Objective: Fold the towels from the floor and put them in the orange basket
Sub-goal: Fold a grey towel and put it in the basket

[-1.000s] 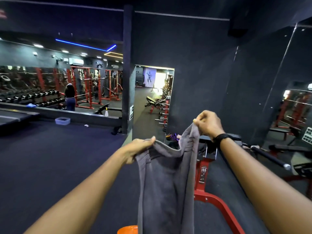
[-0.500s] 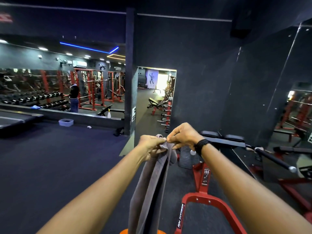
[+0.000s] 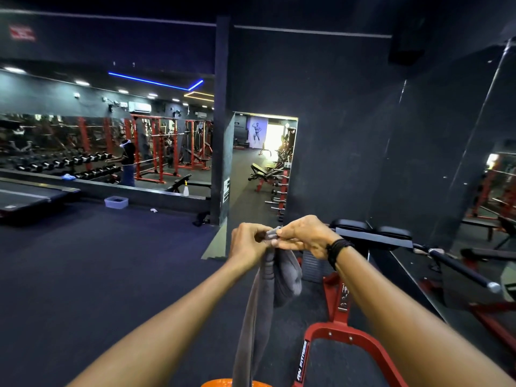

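both arms reach forward at chest height, and the two hands meet in the middle of the view. the left hand (image 3: 248, 244) has its fingers curled round the top edge of a grey towel (image 3: 261, 297), and the right hand (image 3: 304, 237), with a black band (image 3: 337, 251) on its wrist, pinches the same top edge from the other side, so the fingertips of both hands touch or nearly touch over the cloth. the towel hangs straight down from this shared grip in a long narrow drape, its two halves brought together, with a looser fold bulging out to the right just below the right hand. its lower end runs out of the bottom of the frame, right over the rim of the orange basket (image 3: 216, 383), of which only a sliver shows at the bottom edge; whether the cloth touches the basket cannot be told.

to the right of the towel stands a red-framed weight bench (image 3: 343, 317) with black pads, and a black bar (image 3: 458, 268) juts out beyond it. the floor (image 3: 111, 275) is dark rubber matting. far left, a mirror wall (image 3: 83, 141) reflects dumbbell racks, red squat racks and a standing person. a small clear tub (image 3: 116, 202) and a white spray bottle (image 3: 186, 189) sit at the foot of the mirror, and a lit doorway (image 3: 265, 152) opens into another room of gym machines.
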